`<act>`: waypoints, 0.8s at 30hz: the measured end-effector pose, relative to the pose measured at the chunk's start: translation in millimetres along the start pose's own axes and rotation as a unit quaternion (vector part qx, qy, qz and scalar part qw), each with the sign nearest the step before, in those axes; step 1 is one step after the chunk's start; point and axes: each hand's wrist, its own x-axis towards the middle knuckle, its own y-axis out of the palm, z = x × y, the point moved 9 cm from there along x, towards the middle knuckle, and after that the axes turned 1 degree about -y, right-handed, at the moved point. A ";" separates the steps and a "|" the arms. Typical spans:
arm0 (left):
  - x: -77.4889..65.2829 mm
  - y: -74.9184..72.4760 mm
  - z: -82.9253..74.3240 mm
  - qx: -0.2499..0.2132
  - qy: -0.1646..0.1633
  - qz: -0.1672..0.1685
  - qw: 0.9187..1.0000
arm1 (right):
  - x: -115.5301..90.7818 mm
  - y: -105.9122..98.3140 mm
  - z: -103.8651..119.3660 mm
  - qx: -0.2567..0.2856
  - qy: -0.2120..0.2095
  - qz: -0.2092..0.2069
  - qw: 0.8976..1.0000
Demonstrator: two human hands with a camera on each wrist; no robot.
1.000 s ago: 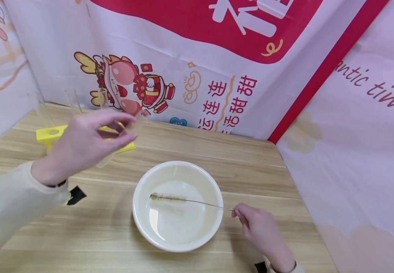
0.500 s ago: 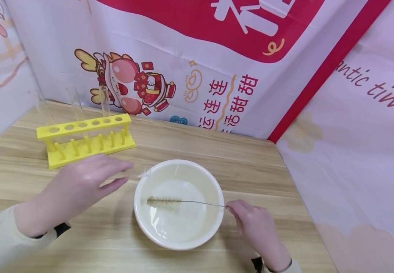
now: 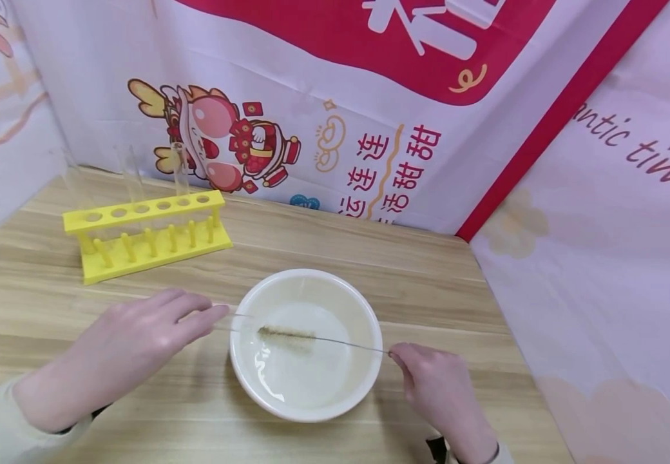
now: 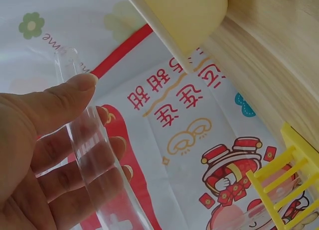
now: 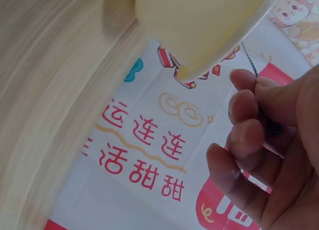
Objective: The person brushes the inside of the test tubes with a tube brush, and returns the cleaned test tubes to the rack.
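My left hand [image 3: 143,345] pinches a clear glass test tube [image 4: 94,145] between thumb and fingers. The tube lies near level in the head view, its mouth at the left rim of a white basin [image 3: 370,380], facing the bristles. Right of the basin, my right hand [image 3: 436,380] pinches the thin twisted wire handle of a test tube brush [image 3: 288,333] between thumb and forefinger, also seen in the right wrist view. The brush's brown bristle head hangs over the basin, which looks to hold water. Bristles and tube mouth are a small gap apart.
A yellow test tube rack [image 3: 155,258] stands at the back left, with several holes and pegs. Clear test tubes [image 3: 181,171] stick up from it. Printed cloth [image 3: 312,77] hangs behind and at both sides of the wooden table [image 3: 428,277].
My left hand has come from above the rack down toward the basin, bringing the test tube level with the brush. My right hand has moved slightly left; the brush stays over the basin.
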 end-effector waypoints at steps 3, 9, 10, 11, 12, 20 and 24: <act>-0.2 1.2 0.3 0.003 0.003 0.003 1.000 | 0.6 -7.7 -0.5 0.018 0.003 -0.031 0.999; -2.0 7.2 2.4 0.007 0.010 0.021 1.000 | -5.8 -31.8 -17.7 0.093 0.051 -0.083 0.991; -1.8 8.1 2.6 0.008 0.013 0.022 1.000 | -7.8 -34.8 -21.2 0.114 0.061 -0.089 0.988; -1.5 8.8 2.4 0.010 0.015 0.022 1.000 | -9.6 -37.6 -24.1 0.135 0.070 -0.095 0.984; -1.1 9.7 2.2 0.012 0.018 0.023 1.000 | -11.5 -39.4 -27.0 0.154 0.081 -0.099 0.980; 7.9 12.5 -2.3 0.030 0.040 0.006 0.999 | -21.3 -41.5 -34.2 0.255 0.105 -0.120 0.954; 10.5 13.3 -3.7 0.032 0.044 0.000 0.999 | -23.9 -40.0 -34.0 0.267 0.099 -0.128 0.950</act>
